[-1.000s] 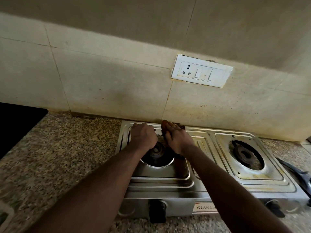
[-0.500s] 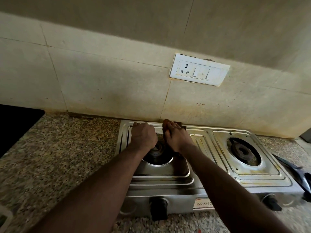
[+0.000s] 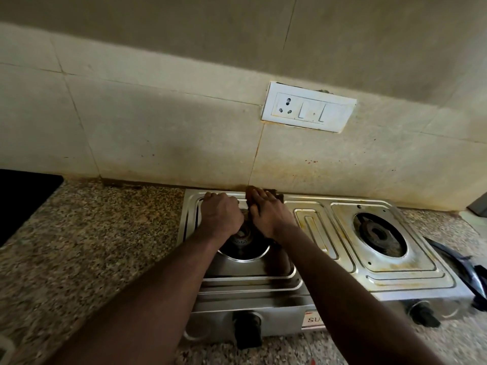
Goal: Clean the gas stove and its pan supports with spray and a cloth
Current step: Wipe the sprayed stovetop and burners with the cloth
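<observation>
A two-burner steel gas stove [image 3: 311, 291] sits on the granite counter against the wall, with no pan supports on it. My left hand [image 3: 220, 214] is curled into a fist on the far left of the left burner [image 3: 243, 239]. My right hand [image 3: 268, 213] lies flat, pressing a dark brown cloth [image 3: 276, 194] onto the stove's back edge beside that burner. Most of the cloth is hidden under the hand. The right burner [image 3: 379, 234] is bare, and its steel plate is stained yellow-brown.
The speckled granite counter [image 3: 92, 246] stretches to the left. A dark object [image 3: 463, 267] lies at the stove's right end. A white socket and switch plate [image 3: 308, 110] is on the tiled wall. Black knobs [image 3: 247, 330] stick out from the stove's front.
Both hands stay in nearly the same place at the back of the left burner. The view has shifted slightly.
</observation>
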